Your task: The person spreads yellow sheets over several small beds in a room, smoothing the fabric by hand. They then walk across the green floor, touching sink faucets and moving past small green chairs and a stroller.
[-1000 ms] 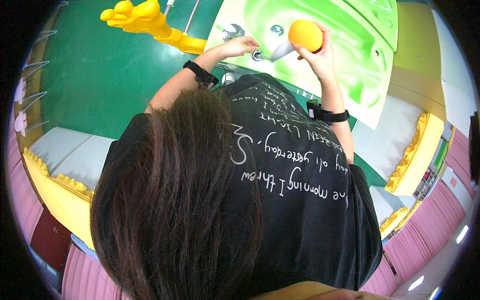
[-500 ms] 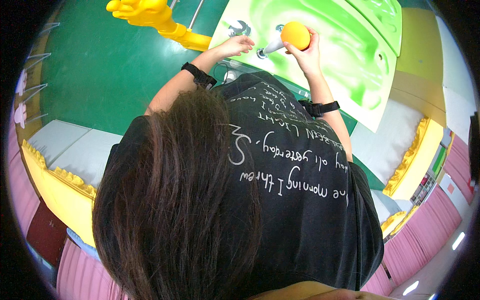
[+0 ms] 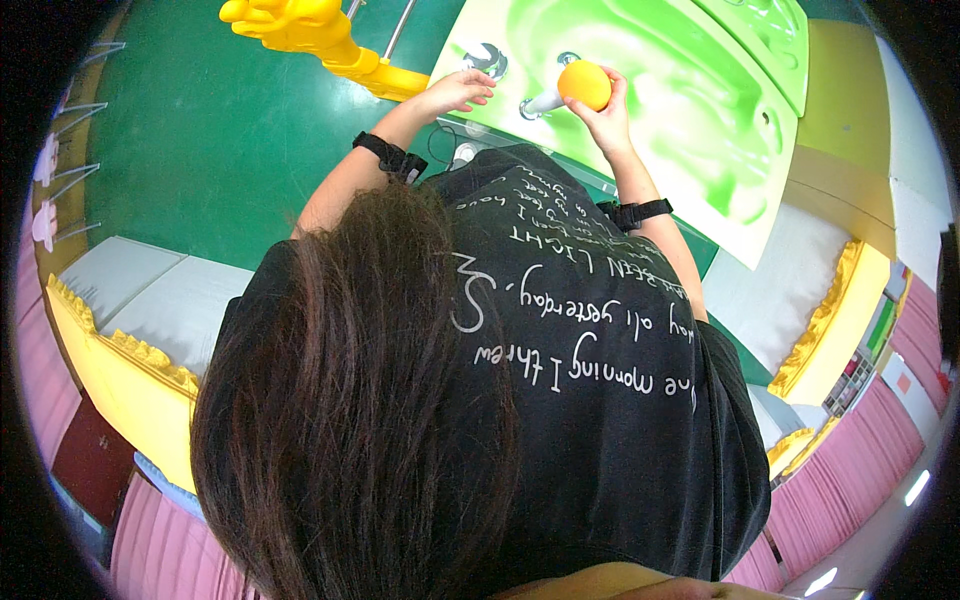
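My right hand (image 3: 608, 112) has its fingers wrapped round a round orange thing (image 3: 584, 86), smooth like a ball, above the near left end of a pale green tub (image 3: 690, 130). A white spout or handle (image 3: 546, 102) with a chrome base slants up from the tub's rim toward the orange thing; whether the two touch is hidden. My left hand (image 3: 458, 93) reaches over the tub's left corner, next to a chrome fitting (image 3: 487, 62). Its fingers are loosely extended, and nothing shows in them.
A yellow sculpted limb-like piece (image 3: 330, 45) stands left of the tub by metal rods (image 3: 400, 30). Another chrome fitting (image 3: 569, 60) sits on the rim. A cable (image 3: 440, 140) hangs below. Grey padded surfaces with yellow ruffles (image 3: 820, 310) lie both sides; pink curtains (image 3: 850, 450) hang beyond.
My right hand with the round orange thing has shifted slightly down and left in the picture. The left hand keeps almost the same place and pose.
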